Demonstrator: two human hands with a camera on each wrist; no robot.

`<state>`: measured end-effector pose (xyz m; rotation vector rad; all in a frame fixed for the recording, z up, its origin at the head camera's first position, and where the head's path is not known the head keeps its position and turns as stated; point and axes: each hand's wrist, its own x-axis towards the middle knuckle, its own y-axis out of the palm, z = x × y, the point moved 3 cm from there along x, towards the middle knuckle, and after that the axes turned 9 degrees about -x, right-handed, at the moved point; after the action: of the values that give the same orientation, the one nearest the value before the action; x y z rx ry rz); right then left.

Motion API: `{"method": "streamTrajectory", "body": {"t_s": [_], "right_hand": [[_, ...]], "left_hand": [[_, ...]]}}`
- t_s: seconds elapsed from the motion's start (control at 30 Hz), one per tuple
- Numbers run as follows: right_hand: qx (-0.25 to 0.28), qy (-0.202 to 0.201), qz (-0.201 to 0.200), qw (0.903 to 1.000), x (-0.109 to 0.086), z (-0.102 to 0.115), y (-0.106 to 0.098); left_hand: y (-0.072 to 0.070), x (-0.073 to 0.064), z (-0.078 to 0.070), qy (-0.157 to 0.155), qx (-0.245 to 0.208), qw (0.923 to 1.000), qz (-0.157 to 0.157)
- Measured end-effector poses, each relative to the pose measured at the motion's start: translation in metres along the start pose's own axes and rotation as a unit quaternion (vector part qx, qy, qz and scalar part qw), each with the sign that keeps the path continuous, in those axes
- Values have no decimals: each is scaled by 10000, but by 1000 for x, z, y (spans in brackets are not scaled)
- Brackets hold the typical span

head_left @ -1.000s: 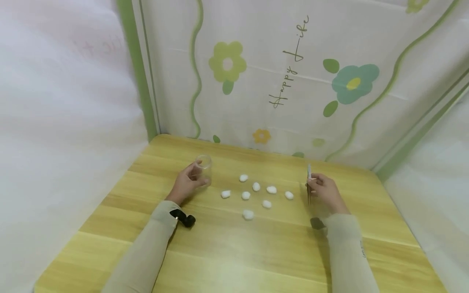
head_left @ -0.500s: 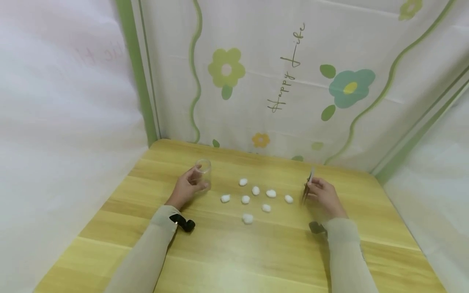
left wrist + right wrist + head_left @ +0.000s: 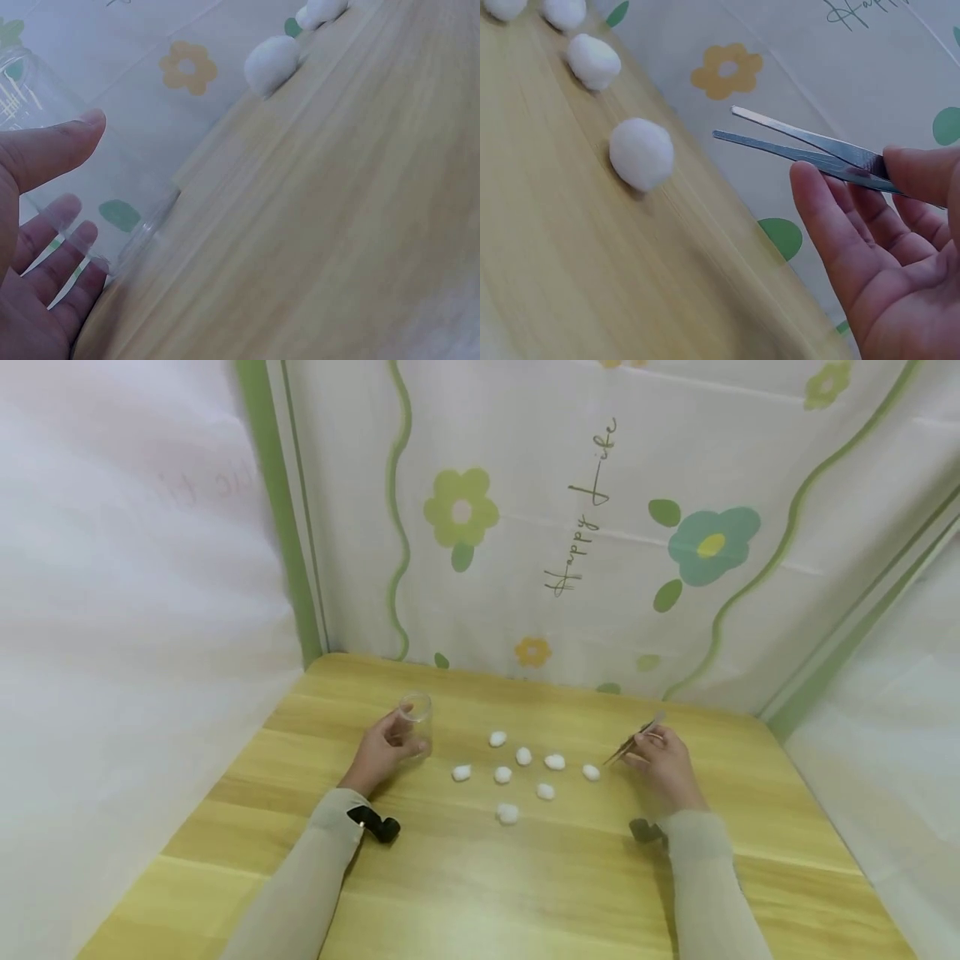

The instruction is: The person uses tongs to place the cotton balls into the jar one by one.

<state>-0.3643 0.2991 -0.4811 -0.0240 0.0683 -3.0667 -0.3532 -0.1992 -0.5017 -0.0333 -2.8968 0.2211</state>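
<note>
My left hand [image 3: 380, 752] holds a clear glass jar [image 3: 417, 727] upright on the table, thumb on one side and fingers behind it; the left wrist view shows the thumb and fingers about the jar [image 3: 82, 165]. Metal tweezers [image 3: 632, 743] are pinched in my right hand [image 3: 666, 764], tips apart and pointing left toward the nearest cotton ball [image 3: 591, 772]. In the right wrist view the tweezers [image 3: 810, 154] have nothing between their tips, and a cotton ball [image 3: 641, 154] lies a short way off. Several more cotton balls, one at the front [image 3: 507, 813], lie scattered between both hands.
The wooden table [image 3: 480, 893] runs up to a flower-printed curtain [image 3: 480, 602] at the back. White sheeting [image 3: 150, 610] hangs along the left side, and more hangs on the right. A black strap device [image 3: 375, 823] sits on the left wrist.
The tweezers have turned from upright to slanting, their tips swinging left toward the nearest cotton ball. My left hand and the jar stay in place; the head view has tilted slightly up.
</note>
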Motion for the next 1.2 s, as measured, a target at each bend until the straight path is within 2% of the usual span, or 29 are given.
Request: {"method": "streamTrajectory", "body": {"t_s": [0.2,0.67,0.93,0.97,1.07,1.2], "right_hand": [[228,-160,-190,9994,1,-2,1],[37,-140,-326,9994,2,-3,5],[31,-10,-301,9995,6,-14,10],[28,3,-272,9996,7,-16,11],[-21,-16,-209,9998,9,-20,12],[-205,-92,-141,9996,10,-21,14]], "left_hand": [[0,-2,4,35,-20,10000,-2],[2,-4,-2,44,23,10000,17],[3,-5,-2,-23,-206,9998,49],[3,-5,-3,-50,-226,9997,63],[4,-10,-19,-54,-218,9997,125],[3,-10,-18,-20,-120,9999,67]]}}
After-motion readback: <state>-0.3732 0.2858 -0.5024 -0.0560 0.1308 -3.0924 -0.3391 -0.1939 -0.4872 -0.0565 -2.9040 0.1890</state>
